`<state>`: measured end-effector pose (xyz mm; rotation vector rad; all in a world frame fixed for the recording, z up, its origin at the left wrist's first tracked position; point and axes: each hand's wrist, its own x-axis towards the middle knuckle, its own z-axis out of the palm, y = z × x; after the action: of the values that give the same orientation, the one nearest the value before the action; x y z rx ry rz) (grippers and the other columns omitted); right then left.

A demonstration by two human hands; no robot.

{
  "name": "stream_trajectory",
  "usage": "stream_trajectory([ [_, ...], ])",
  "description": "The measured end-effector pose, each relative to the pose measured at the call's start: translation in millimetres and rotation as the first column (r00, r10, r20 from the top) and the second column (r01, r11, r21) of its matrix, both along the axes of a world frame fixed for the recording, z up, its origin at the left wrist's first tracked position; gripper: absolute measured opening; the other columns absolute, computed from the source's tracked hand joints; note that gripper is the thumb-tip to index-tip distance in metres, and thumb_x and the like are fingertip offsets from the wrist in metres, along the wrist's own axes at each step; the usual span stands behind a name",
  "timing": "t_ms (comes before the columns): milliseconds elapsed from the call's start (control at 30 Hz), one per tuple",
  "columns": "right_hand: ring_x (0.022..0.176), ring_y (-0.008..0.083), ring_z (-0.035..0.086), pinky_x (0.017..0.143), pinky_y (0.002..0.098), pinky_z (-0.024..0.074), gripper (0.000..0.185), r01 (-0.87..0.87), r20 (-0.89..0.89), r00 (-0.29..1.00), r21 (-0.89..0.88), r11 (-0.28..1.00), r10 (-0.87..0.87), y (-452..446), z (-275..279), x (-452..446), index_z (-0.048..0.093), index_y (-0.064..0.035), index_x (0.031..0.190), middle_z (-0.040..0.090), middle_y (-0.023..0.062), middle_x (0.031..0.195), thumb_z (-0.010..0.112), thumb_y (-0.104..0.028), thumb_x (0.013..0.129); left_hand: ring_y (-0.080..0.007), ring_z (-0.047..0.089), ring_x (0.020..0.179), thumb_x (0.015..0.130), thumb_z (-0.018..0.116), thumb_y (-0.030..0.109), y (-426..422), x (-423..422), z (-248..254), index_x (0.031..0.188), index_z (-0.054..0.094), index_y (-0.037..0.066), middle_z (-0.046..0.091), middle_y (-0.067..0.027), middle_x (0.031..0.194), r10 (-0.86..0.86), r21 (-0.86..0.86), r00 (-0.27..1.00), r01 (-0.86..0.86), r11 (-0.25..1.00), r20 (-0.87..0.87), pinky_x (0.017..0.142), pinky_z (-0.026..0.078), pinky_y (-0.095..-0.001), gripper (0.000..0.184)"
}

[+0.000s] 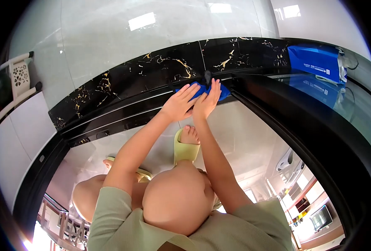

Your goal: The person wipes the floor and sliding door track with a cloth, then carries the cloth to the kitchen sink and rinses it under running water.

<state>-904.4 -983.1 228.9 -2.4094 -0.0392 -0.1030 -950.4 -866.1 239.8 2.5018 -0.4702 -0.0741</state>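
A blue cloth [224, 93] lies bunched on the black door track, partly hidden under both hands. My left hand [180, 103] rests on its left part, fingers stretched out toward the upper right. Beside it, my right hand [207, 99] presses on the cloth with its fingers straight and pointing away from me. The two hands touch or overlap near the thumbs. A small dark piece [208, 76] stands up just beyond the right fingertips; I cannot tell what it is. The black track [123, 105] runs left and right of the cloth.
A black stone sill with gold veins [152, 62] curves behind the track. A dark-framed glass door panel [302, 121] stands at the right, with a blue bag [315, 62] behind it. At the left is a white rack [20, 77]. My slippered foot [186, 144] is close to the track.
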Motion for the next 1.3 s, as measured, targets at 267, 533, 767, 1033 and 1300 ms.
stream_trajectory([
  [267, 0.129, 0.0358, 0.038, 0.109, 0.0503, 0.0251, 0.052, -0.589, -0.032, 0.807, 0.033, 0.807, 0.59, -33, 7, 23, 0.05, -0.0063, 0.124, 0.049, 0.0142, 0.132, 0.048, 0.003, 0.074, -0.0292, 0.029, 0.136, 0.077, 0.06, 0.024, 4, -29, 2, 0.131, 0.046, 0.006, 0.036, -0.0175, 0.143, 0.055, 0.041, 0.997, -0.053, 0.998, -0.053, 0.114, 0.02, -0.0423, 0.059],
  [533, 0.134, 0.0415, 0.029, 0.11, 0.0534, 0.0204, 0.052, -0.362, -0.003, 0.93, -0.165, 0.918, 0.367, -32, 4, 37, 0.047, -0.0083, 0.127, 0.045, 0.0142, 0.136, 0.053, -0.006, 0.075, -0.0306, 0.032, 0.134, 0.08, 0.059, 0.025, -18, 4, 3, 0.127, 0.047, 0.004, 0.037, -0.0194, 0.141, 0.064, 0.015, 0.998, -0.064, 0.998, 0.017, 0.113, 0.021, -0.0432, 0.052],
  [767, 0.13, 0.04, 0.036, 0.109, 0.0514, 0.0236, 0.051, -0.563, -0.015, 0.827, -0.011, 0.827, 0.563, 24, 3, -18, 0.048, -0.0067, 0.126, 0.048, 0.0159, 0.133, 0.05, -0.003, 0.075, -0.0272, 0.032, 0.135, 0.078, 0.058, 0.025, 42, -71, 0, 0.126, 0.051, 0.01, 0.04, -0.0146, 0.14, 0.122, 0.186, 0.992, -0.112, 0.976, -0.042, 0.113, 0.021, -0.0431, 0.051],
  [1033, 0.12, 0.0298, 0.049, 0.102, 0.0408, 0.0386, 0.055, -0.743, -0.071, 0.668, -0.035, 0.668, 0.74, 14, 27, 0, 0.053, -0.0074, 0.122, 0.055, 0.0111, 0.126, 0.058, 0.003, 0.068, -0.0273, 0.048, 0.122, 0.08, 0.053, 0.012, 42, -77, -1, 0.127, 0.053, 0.013, 0.05, -0.0143, 0.13, 0.151, 0.17, 0.987, -0.159, 0.972, 0.061, 0.108, 0.034, -0.0412, 0.047],
  [1300, 0.107, 0.0311, 0.046, 0.095, 0.0401, 0.0382, 0.048, -0.585, -0.096, 0.81, -0.211, 0.783, 0.579, -36, 32, 47, 0.061, -0.0137, 0.115, 0.055, 0.0095, 0.115, 0.053, 0.007, 0.072, -0.0224, 0.052, 0.117, 0.076, 0.056, 0.012, -13, -8, -7, 0.116, 0.057, 0.011, 0.055, -0.0099, 0.123, 0.167, 0.016, 0.966, -0.173, 0.985, 0.198, 0.103, 0.039, -0.0352, 0.04],
])
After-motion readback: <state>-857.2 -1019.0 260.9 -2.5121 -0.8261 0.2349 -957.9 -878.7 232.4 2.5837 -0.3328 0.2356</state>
